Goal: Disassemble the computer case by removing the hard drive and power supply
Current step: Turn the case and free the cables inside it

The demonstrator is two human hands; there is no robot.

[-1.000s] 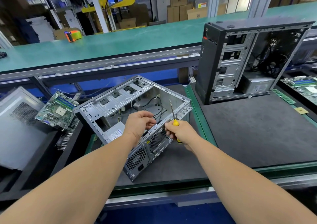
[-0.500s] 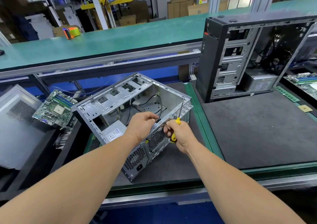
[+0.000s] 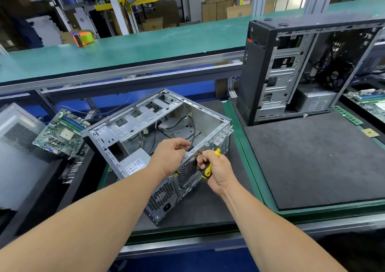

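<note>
A bare grey computer case (image 3: 133, 123) lies on its side on the dark mat, its open side up and its rear panel toward me. The power supply (image 3: 135, 164) with a white label sits in the near corner, its fan grille (image 3: 161, 194) facing me. Black cables (image 3: 187, 123) lie inside. My left hand (image 3: 170, 155) grips the case's near top rail. My right hand (image 3: 216, 171) holds a yellow-and-black screwdriver (image 3: 209, 168), shaft pointing up and right along the rear edge. I cannot pick out a hard drive.
A black tower case (image 3: 256, 71) stands open on the right mat (image 3: 312, 163). A motherboard (image 3: 60, 132) leans at the left beside a grey side panel (image 3: 16, 146). Another board (image 3: 368, 102) and a RAM stick (image 3: 348, 115) lie far right. A green conveyor (image 3: 145, 44) runs behind.
My right hand has turned the screwdriver from upright to slanting right and shifted slightly along the rear edge. My left hand stays on the case rail.
</note>
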